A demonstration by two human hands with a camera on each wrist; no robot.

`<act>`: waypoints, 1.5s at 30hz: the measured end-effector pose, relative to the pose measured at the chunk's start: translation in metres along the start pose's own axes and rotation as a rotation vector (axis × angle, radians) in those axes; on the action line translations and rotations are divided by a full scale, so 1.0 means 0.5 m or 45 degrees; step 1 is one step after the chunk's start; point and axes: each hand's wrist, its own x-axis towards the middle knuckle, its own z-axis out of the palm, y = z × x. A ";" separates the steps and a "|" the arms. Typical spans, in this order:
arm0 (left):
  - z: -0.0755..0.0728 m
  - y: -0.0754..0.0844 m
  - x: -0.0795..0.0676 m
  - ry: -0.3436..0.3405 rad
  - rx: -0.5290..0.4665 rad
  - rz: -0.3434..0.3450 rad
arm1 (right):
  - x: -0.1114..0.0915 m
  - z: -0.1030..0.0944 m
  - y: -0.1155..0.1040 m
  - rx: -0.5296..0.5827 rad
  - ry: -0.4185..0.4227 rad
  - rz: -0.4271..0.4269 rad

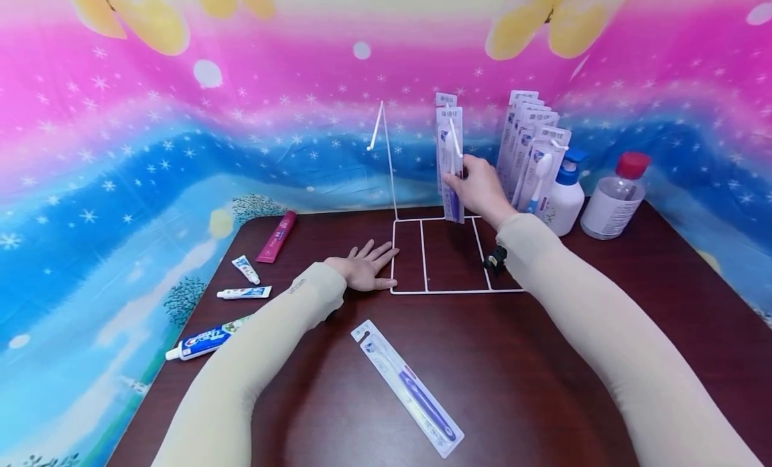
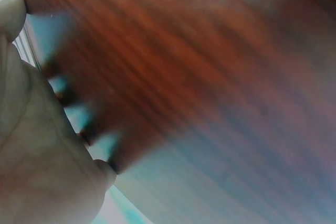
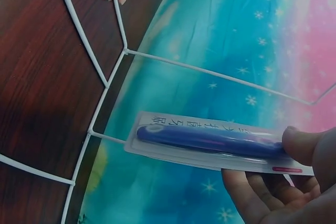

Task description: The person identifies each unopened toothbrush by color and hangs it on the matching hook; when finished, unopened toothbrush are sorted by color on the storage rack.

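My right hand (image 1: 484, 189) pinches a packaged toothbrush (image 1: 449, 162) by its side edge, thumb in front. This toothbrush stands upright at the middle hook (image 1: 455, 140) of a white wire rack (image 1: 424, 256); another toothbrush pack (image 1: 445, 99) shows just behind it. In the right wrist view, the thumb (image 3: 302, 145) presses on the pack with the purple handle (image 3: 210, 141), fingers beneath. My left hand (image 1: 364, 266) rests with fingers spread on the table, its thumb and fingertips touching the rack's left base wire. The left wrist view is mostly blurred table beside the palm (image 2: 42, 145).
Several toothbrush packs (image 1: 537, 145) hang on the rack's right side. Behind them stand a pump bottle (image 1: 565, 202) and a red-capped bottle (image 1: 612, 202). One toothbrush pack (image 1: 407, 386) lies in front. Toothpaste tubes (image 1: 208, 340) and a pink tube (image 1: 277, 237) lie left.
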 end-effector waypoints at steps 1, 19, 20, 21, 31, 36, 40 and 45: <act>0.001 -0.001 0.002 0.003 -0.010 0.005 | 0.005 0.001 -0.001 -0.003 0.006 0.005; 0.009 -0.006 0.011 -0.008 0.008 -0.035 | 0.039 -0.003 -0.001 -0.043 -0.058 0.088; 0.007 -0.004 0.008 -0.008 0.008 -0.033 | 0.038 -0.004 -0.001 -0.046 -0.066 0.092; 0.005 -0.001 0.006 -0.008 0.006 -0.029 | 0.038 -0.006 0.000 -0.047 -0.069 0.094; 0.012 -0.007 0.009 0.006 -0.029 -0.023 | 0.035 -0.027 -0.003 -0.061 -0.051 0.065; 0.018 -0.013 0.017 0.011 -0.061 -0.017 | 0.032 -0.034 -0.002 -0.065 -0.068 0.093; 0.012 -0.008 0.010 0.010 -0.038 -0.015 | 0.027 -0.040 0.000 -0.042 -0.079 0.111; 0.004 -0.004 0.002 0.012 -0.032 0.008 | 0.013 -0.048 -0.001 -0.023 -0.064 0.116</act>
